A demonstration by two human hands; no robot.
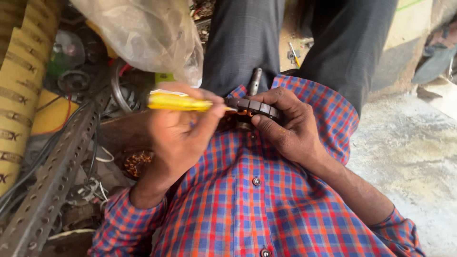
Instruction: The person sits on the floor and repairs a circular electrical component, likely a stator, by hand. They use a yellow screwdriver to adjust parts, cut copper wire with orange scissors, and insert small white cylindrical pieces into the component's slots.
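Observation:
My left hand (178,133) grips a screwdriver with a yellow handle (178,102), held level, its tip pointing right into a small round motor stator (254,107) with dark laminations and copper windings. My right hand (290,126) is wrapped around that stator and holds it against my checked red and blue shirt (247,200), just above my lap. A metal shaft (255,81) sticks up behind the stator.
A slotted metal angle bar (52,185) runs diagonally at left among wires and metal parts. A copper-wound coil (135,164) lies under my left wrist. A clear plastic bag (143,33) hangs at top. Yellow rolled material (19,85) fills the far left; concrete floor (409,157) at right.

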